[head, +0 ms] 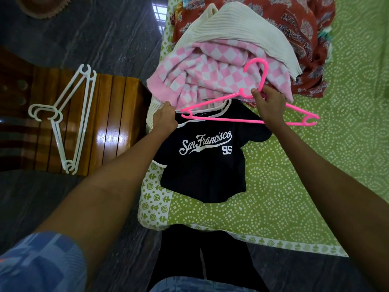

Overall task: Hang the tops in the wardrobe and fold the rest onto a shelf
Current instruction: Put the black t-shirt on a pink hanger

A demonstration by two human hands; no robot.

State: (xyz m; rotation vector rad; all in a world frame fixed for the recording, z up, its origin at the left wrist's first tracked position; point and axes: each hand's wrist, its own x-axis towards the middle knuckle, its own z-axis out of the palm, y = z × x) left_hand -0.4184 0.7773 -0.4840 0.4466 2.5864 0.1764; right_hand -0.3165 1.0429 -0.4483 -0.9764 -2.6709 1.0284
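My left hand (165, 119) is clenched on the shoulder of the black T-shirt (205, 163), which lies at the centre on the green bed (294, 186). My right hand (268, 106) pinches the pink hanger (231, 119) at the base of its hook; one end seems tucked into the neckline, though my fingers hide part of it. Folded clothes (221, 74) pile up at 12 o'clock. White hangers (67, 121) rest on the wooden worktop (117, 123) at 9 o'clock.

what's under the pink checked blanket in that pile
A cream ribbed knit pokes out below the pink checked blanket at its left edge, by the left hand. Anything deeper in the pile is covered.
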